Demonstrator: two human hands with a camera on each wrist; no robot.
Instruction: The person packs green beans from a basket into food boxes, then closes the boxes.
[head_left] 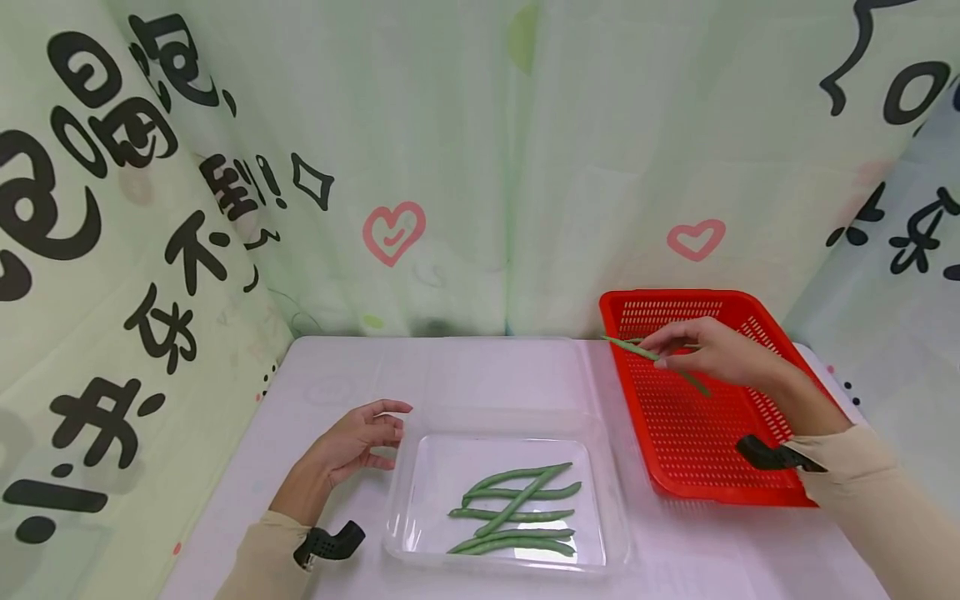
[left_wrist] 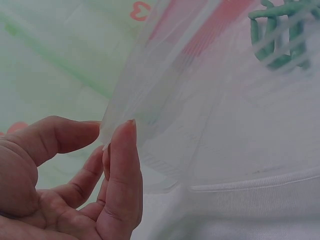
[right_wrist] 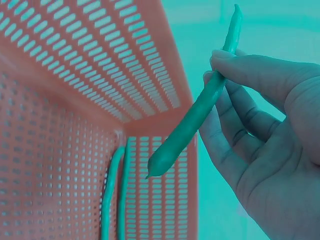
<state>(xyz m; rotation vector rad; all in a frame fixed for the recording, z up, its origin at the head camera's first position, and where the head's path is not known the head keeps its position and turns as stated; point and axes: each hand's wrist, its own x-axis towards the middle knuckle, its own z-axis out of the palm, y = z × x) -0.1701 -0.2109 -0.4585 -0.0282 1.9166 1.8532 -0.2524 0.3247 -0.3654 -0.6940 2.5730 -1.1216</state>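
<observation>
My right hand pinches a green bean between thumb and fingertips, above the far-left part of a red plastic basket. In the right wrist view that green bean slants across the basket's corner, one end pointing up. Two more beans lie inside the basket. My left hand is at the far-left edge of a clear plastic container, fingers loosely bent. In the left wrist view its fingertips touch the container's rim. Several green beans lie inside the container, one crossing over others.
A pale table carries the container in front and the basket at right. Behind it hangs a light green curtain with black writing and pink hearts; more curtain encloses both sides. Black wrist straps sit on both forearms.
</observation>
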